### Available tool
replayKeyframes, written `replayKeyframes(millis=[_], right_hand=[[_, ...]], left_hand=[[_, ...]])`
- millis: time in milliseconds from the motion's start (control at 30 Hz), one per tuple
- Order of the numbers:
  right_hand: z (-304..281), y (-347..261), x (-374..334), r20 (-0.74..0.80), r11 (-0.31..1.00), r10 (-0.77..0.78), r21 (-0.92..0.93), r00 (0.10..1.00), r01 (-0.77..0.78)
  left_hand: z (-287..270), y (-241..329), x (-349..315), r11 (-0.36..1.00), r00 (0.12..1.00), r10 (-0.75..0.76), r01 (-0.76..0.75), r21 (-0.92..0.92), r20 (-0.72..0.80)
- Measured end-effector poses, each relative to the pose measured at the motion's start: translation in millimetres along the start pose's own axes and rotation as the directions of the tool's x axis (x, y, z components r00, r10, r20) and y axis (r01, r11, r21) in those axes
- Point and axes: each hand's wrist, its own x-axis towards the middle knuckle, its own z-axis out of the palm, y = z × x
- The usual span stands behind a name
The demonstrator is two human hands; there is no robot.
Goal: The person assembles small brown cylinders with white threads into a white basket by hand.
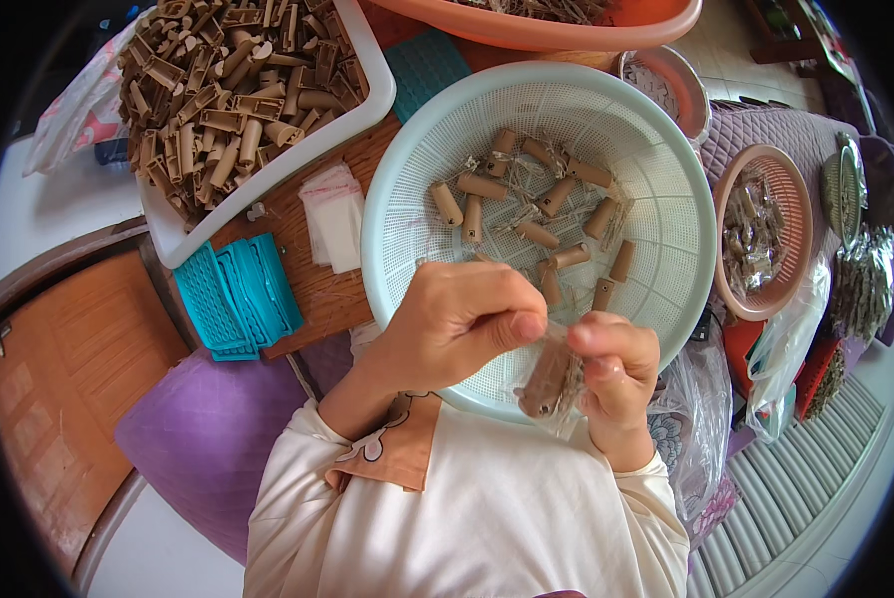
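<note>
While the left hand curls tightly, thumb and forefinger pinching the upper edge of a clear plastic bag, the right hand grips its side with bent fingers. The brown cylinder lies inside, above the near rim of the pale green mesh basket. Working the bag's upper edge seems the step in hand; the next move calls for a steady, gentle pinch.

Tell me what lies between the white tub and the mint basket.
In the head view: a stack of small pale bags on the wooden table, and a teal tray farther up.
</note>
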Motion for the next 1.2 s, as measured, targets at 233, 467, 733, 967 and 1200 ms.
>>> replayKeyframes(millis=[233,467,733,967,1200], right_hand=[[-3.5,0.7,0.3,0.138,0.920,0.044,0.380,0.990,-0.094],[-12.5,-4.0,-1.1,0.009,0.980,-0.082,-0.184,0.997,0.082],[-74.2,-26.5,-24.8,-0.408,0.969,-0.246,-0.069,0.879,0.238],[-131.0,-47.0,-31.0,-0.687,0.950,-0.263,-0.305,0.678,0.059],[-31.6,24.0,-9.6,0.048,0.023,0.527,-0.999,0.849,0.042]], left_hand=[[4.3,-13.3,0.1,0.907,0.936,0.344,-0.353,0.229,0.078],[2.5,-5.7,10.3,0.949,0.968,0.217,-0.240,0.206,0.126],[-14.1,-8.2,3.1,0.949,0.993,0.014,0.023,0.314,-0.114],[-46.5,-21.2,-25.5,0.989,0.956,0.062,-0.021,0.144,-0.287],[-25.6,-21.2,-25.7,0.996,0.982,-0.051,0.063,0.064,-0.182]])
